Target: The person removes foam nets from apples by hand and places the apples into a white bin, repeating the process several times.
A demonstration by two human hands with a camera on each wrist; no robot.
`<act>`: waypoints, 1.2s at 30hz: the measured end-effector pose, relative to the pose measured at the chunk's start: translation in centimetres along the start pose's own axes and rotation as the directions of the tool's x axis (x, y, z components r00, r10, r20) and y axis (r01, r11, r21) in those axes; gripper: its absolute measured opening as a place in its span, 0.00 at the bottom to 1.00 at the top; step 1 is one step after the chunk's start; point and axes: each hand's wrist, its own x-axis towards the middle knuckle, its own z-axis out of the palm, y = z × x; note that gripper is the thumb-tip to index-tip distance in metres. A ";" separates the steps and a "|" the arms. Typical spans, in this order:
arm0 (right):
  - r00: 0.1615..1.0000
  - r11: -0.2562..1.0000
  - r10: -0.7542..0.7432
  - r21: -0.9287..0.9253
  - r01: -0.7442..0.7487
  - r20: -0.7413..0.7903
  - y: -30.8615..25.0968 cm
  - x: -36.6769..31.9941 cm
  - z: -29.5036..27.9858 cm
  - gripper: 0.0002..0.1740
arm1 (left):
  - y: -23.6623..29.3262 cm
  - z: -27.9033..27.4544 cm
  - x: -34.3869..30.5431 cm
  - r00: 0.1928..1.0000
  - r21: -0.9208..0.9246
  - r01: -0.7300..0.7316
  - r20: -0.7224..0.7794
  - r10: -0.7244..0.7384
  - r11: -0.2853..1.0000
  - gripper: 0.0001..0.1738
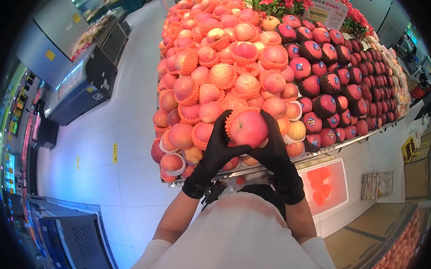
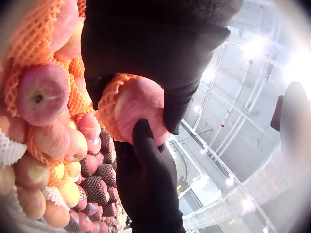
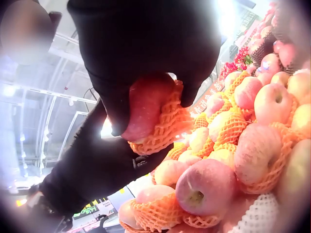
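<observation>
Between my two black-gloved hands is a large pinkish-red apple (image 1: 249, 129), its stem end facing me in the head view. An orange foam net (image 2: 111, 109) covers its far side and leaves the near side bare. My left hand (image 1: 219, 149) grips it from the left and my right hand (image 1: 275, 150) from the right, with both thumbs meeting at its near edge. In the left wrist view, the right thumb (image 2: 143, 136) presses on the bare skin. The right wrist view shows the net (image 3: 167, 121) beside the right fingers. Netted apples (image 1: 210, 93) lie piled just beyond the hands.
Dark red apples in black nets (image 1: 326, 84) fill the right of the stand, whose front rail (image 1: 330, 148) runs below. Red flowers (image 1: 279, 2) and a sign (image 1: 326, 12) stand behind. A white bin (image 1: 340, 190) with orange-red pieces sits at lower right.
</observation>
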 end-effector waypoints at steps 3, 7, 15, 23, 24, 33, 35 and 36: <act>0.999 0.999 -0.039 -0.021 0.039 0.013 0.2 0.0 0.0 0.57 | 0.4 0.4 0.1 0.996 0.021 -0.082 -0.025 0.083 0.996 0.63; 1.000 0.999 -0.014 0.052 0.014 -0.012 -0.4 0.2 -0.1 0.56 | 0.0 -0.1 0.0 1.000 0.009 -0.011 0.020 0.011 1.000 0.56; 0.995 0.983 0.082 0.161 -0.091 0.059 0.2 0.7 -1.3 0.52 | 0.2 -1.9 0.3 0.991 0.269 -0.084 0.120 0.053 0.959 0.28; 0.957 0.901 0.254 0.325 -0.287 0.141 -0.1 0.9 -1.3 0.44 | 1.6 -2.0 0.2 0.978 -0.063 0.178 0.118 -0.170 0.982 0.25; 0.947 0.875 0.281 0.362 -0.320 0.159 -0.5 1.0 -1.0 0.43 | 1.4 -2.3 0.1 0.959 -0.093 0.257 0.148 -0.242 0.962 0.25; 0.993 0.969 0.087 0.223 -0.103 0.078 -0.1 0.5 0.1 0.37 | 0.9 -1.0 0.1 0.999 0.174 -0.032 0.032 0.027 0.984 0.22; 0.984 0.945 0.139 0.282 -0.165 0.111 -0.1 0.6 -0.1 0.37 | 2.4 -0.7 0.2 1.000 0.220 -0.027 0.009 0.026 0.975 0.22; 0.978 0.930 0.163 0.310 -0.196 0.129 0.0 0.6 -0.2 0.38 | 2.8 -0.8 0.1 1.000 0.198 -0.011 -0.002 0.012 0.980 0.22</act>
